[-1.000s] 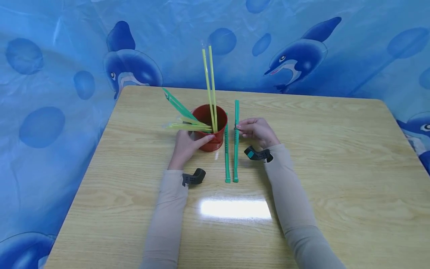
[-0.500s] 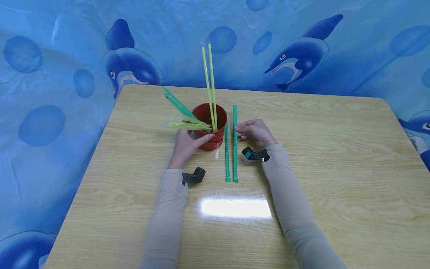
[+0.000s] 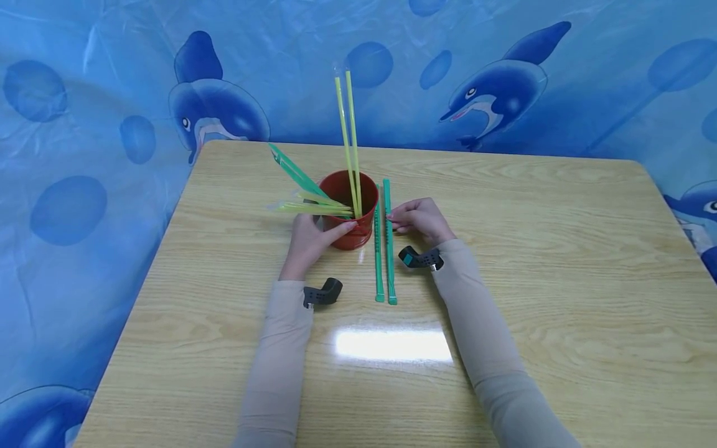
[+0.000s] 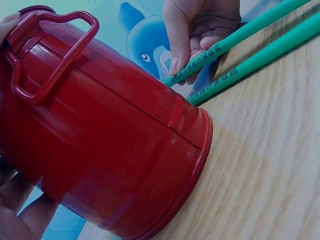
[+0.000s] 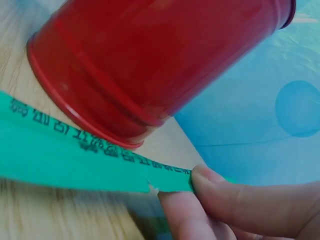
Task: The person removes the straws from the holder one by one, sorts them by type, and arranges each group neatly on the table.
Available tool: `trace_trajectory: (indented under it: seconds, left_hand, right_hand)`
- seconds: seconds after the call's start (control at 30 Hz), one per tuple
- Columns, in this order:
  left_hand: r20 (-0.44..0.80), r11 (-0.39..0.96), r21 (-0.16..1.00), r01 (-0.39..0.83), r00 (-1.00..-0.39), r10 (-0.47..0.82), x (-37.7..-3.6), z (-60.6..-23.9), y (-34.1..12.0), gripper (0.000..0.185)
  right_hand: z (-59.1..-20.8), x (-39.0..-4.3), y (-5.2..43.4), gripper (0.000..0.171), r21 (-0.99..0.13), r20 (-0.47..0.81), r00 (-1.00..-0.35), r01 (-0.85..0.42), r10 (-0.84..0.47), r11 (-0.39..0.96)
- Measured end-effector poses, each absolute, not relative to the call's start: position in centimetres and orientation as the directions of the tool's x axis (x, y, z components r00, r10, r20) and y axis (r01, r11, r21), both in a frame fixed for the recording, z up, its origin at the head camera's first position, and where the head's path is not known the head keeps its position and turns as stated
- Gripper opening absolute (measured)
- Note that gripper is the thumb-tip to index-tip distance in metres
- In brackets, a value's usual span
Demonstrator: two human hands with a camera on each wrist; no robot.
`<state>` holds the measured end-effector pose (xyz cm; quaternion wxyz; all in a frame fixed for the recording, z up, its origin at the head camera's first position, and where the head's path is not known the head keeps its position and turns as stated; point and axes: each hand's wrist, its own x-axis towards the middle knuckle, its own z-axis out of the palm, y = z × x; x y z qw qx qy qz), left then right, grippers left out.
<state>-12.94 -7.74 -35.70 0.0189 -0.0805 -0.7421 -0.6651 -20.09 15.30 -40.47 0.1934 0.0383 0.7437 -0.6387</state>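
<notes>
"What's in hand?"
"My right hand [image 3: 420, 219] has its fingers [image 5: 240, 200] pinching a wrapped green straw [image 3: 389, 244] just right of the red bucket [image 4: 110, 130]; my left hand [image 3: 310, 242] grips the bucket."
"Handling?"
"Light, bendy, probably slick; I'd pinch mid-length."
"Inside the bucket?"
"I see two yellow straws [image 3: 353, 134] standing; more yellow ones [image 3: 319, 209] and green ones [image 3: 302, 176] lean leftward."

A blue sheet [image 3: 313, 81] with dolphins [image 3: 500, 87] and bubbles [image 3: 69, 210] hangs behind the wooden table [image 3: 560, 280], which shows a bright reflection [image 3: 393, 345]
</notes>
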Motion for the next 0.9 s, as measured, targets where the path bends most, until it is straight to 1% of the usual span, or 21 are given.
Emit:
trace_trajectory:
  seconds: [0.27, 0.43, 0.6, 0.9]
  left_hand:
    - [0.123, 0.119, 0.984, 0.134, -0.988, 0.092, -13.1, -35.8, -7.7, 0.064]
    - [0.116, 0.090, 0.988, 0.123, -0.990, 0.087, -14.0, -37.6, -8.0, 0.066]
    - [0.151, 0.082, 0.984, 0.157, -0.985, 0.080, -14.6, -39.1, -8.1, 0.067]
    - [0.174, 0.090, 0.979, 0.181, -0.982, 0.078, -14.5, -39.1, -8.1, 0.066]
  right_hand:
    - [-40.5, -20.1, 14.9, 0.023, -0.928, -0.331, -0.927, 0.287, -0.175, 0.236]
    - [-40.5, -20.0, 14.7, 0.022, -0.927, -0.327, -0.929, 0.279, -0.172, 0.252]
    - [-40.4, -19.9, 14.7, 0.024, -0.924, -0.325, -0.931, 0.276, -0.166, 0.266]
    - [-40.7, -19.9, 14.5, 0.023, -0.916, -0.315, -0.937, 0.258, -0.150, 0.308]
